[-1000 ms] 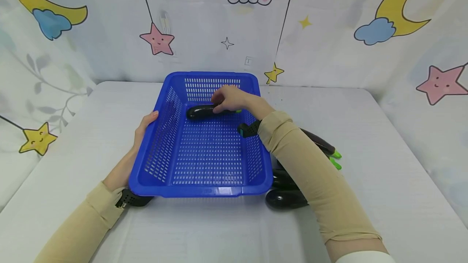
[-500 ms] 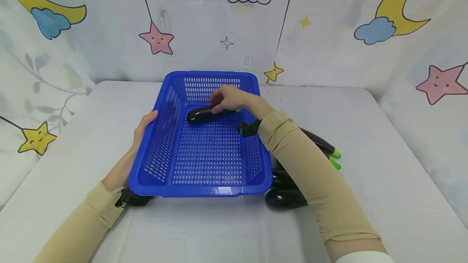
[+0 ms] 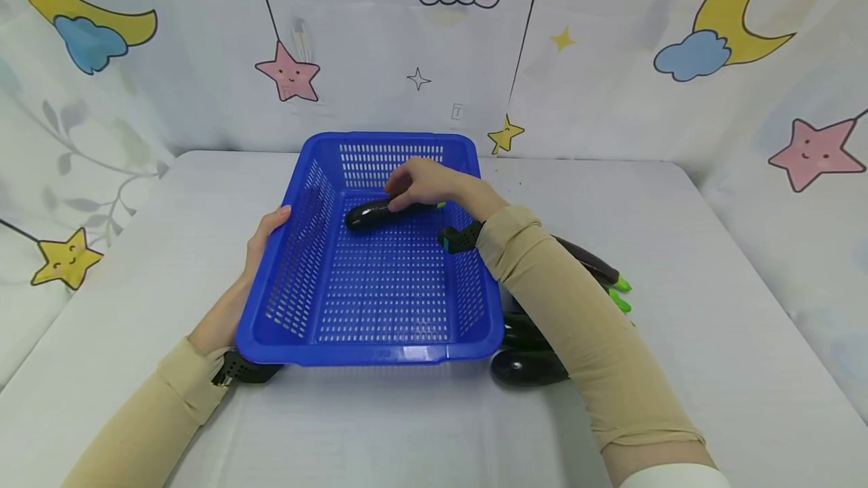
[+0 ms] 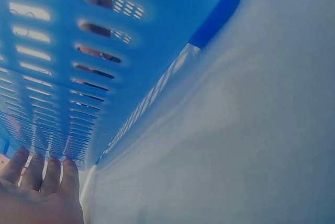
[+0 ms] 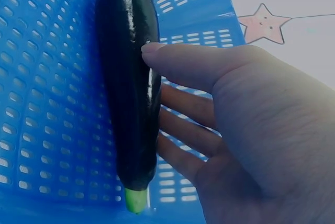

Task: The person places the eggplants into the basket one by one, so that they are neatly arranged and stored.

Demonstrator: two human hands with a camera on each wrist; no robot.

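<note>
A blue plastic basket (image 3: 383, 277) with slotted walls tilts up toward me in the head view. My left hand (image 3: 261, 247) holds its left side, thumb at the rim; in the left wrist view the left hand's fingers (image 4: 51, 174) lie against the slotted outside. Inside the basket, near its far wall, is a dark glossy eggplant (image 3: 369, 215) with a green stem. My right hand (image 3: 427, 183) grips it from above. In the right wrist view the thumb presses one side of the eggplant (image 5: 128, 77), while the other fingers reach behind it, their tips hidden.
More eggplants (image 3: 529, 369) lie on the white table (image 3: 712, 307) right of the basket, partly hidden under my right sleeve (image 3: 576, 322). A printed curtain (image 3: 380, 36) with stars and moons hangs behind the table.
The eggplant in the basket has turned slightly, its blunt left end now lower in the head view. My right hand has shifted a little left with it. My left hand keeps its hold.
</note>
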